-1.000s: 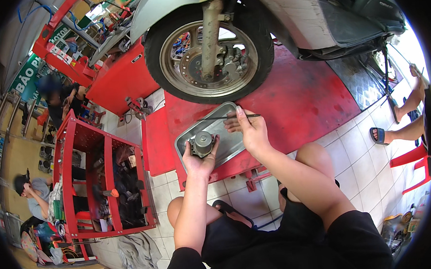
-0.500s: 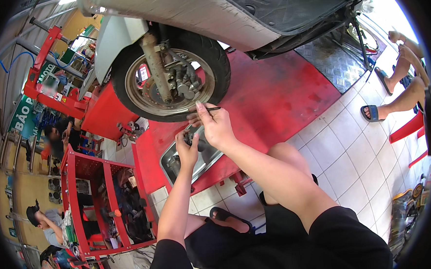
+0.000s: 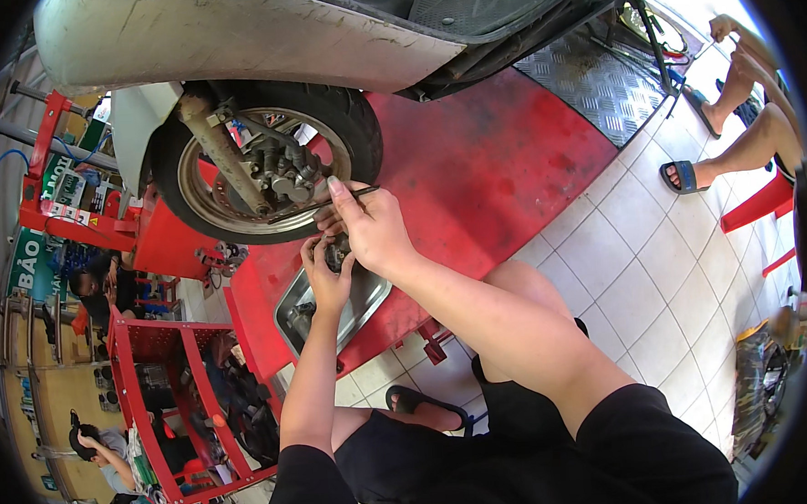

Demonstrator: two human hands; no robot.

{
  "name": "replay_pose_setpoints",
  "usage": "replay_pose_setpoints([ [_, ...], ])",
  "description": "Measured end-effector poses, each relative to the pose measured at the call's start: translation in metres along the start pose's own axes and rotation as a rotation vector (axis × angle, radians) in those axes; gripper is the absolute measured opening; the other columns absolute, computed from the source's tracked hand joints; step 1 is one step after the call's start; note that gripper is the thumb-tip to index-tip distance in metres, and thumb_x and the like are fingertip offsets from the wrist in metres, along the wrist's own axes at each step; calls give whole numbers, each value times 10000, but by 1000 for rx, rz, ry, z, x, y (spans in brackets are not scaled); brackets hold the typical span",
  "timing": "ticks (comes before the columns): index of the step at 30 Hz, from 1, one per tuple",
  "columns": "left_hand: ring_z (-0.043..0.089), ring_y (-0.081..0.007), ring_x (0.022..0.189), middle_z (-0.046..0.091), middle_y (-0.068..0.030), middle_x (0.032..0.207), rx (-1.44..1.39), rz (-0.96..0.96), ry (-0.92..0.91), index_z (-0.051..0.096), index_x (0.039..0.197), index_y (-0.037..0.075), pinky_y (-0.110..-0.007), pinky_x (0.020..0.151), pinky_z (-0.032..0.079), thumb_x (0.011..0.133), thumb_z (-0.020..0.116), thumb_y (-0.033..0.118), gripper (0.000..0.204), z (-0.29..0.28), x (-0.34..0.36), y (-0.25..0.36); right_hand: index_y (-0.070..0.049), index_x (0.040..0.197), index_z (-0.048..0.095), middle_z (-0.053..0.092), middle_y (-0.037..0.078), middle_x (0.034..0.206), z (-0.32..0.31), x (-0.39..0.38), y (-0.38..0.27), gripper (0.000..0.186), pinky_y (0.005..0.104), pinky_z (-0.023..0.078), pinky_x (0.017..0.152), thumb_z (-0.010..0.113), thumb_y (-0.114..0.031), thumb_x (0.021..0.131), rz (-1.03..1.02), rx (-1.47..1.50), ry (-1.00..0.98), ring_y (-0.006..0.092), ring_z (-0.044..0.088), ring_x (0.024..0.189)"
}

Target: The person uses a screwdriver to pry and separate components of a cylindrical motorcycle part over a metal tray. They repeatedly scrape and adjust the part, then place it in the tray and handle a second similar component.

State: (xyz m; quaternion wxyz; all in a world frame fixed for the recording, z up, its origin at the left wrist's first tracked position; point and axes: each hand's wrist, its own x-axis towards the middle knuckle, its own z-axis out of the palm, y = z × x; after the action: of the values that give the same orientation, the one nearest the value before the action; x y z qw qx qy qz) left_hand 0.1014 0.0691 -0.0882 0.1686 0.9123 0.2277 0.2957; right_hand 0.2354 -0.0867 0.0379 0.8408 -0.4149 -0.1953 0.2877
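My right hand (image 3: 371,234) is closed in a pinch on a thin dark rod-like tool (image 3: 308,209), which points left across the lower part of the wheel. Just below it, the fingers of my left hand (image 3: 329,281) curl round a small dark metal part (image 3: 338,252). Both hands are close together above a shallow metal tray (image 3: 366,310). Another greyish metal piece (image 3: 299,318) lies in the tray, left of my left forearm. Beyond my hands stands a scooter's front wheel (image 3: 367,140), with a brake caliper (image 3: 292,174) beside the fork leg.
The scooter's scratched silver body (image 3: 255,32) hangs over the red lift platform (image 3: 498,147). A red metal shelf cart (image 3: 191,382) stands at the left. Two people are at the far left. On the right, a person's sandalled feet (image 3: 682,177) rest by a red stool (image 3: 757,208).
The view has shifted, so the scooter and tray appear further left. My hands have drawn closer together, with the tool still in the right and the part in the left.
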Motion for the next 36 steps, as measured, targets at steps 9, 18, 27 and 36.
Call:
replay_pose_setpoints([
  [9, 366, -413, 1339, 296, -238, 1436, 34, 14, 59, 408, 1391, 15, -482, 1110, 349, 679, 862, 123, 852, -2, -2, 4, 59, 1027, 648, 694, 114, 818, 1, -1, 3, 466, 259, 552, 663, 509, -385, 1045, 0, -27, -54, 146, 678, 708],
  [18, 350, -414, 1352, 290, -242, 1444, -17, 37, 135, 231, 1462, -17, -476, 1137, 318, 665, 905, 181, 1062, -3, -11, 1, 46, 1024, 649, 693, 109, 814, 2, -4, -2, 467, 262, 544, 672, 500, -396, 1048, 19, 6, -62, 144, 676, 724],
  [27, 432, -308, 1326, 349, -144, 1435, 5, -128, -47, 398, 1397, 28, -437, 1010, 468, 740, 871, 192, 827, -56, -39, -7, 42, 1023, 640, 689, 101, 816, 0, -2, -3, 470, 262, 530, 651, 489, -403, 1051, 39, -5, -47, 136, 657, 707],
  [36, 637, -174, 1000, 629, -107, 1119, -521, -574, -133, 528, 1249, -7, -306, 844, 525, 902, 743, 125, 429, -128, -88, -20, 41, 942, 665, 670, 72, 691, 7, -3, 0, 423, 254, 508, 538, 549, -356, 1029, 37, -11, -40, 113, 635, 587],
])
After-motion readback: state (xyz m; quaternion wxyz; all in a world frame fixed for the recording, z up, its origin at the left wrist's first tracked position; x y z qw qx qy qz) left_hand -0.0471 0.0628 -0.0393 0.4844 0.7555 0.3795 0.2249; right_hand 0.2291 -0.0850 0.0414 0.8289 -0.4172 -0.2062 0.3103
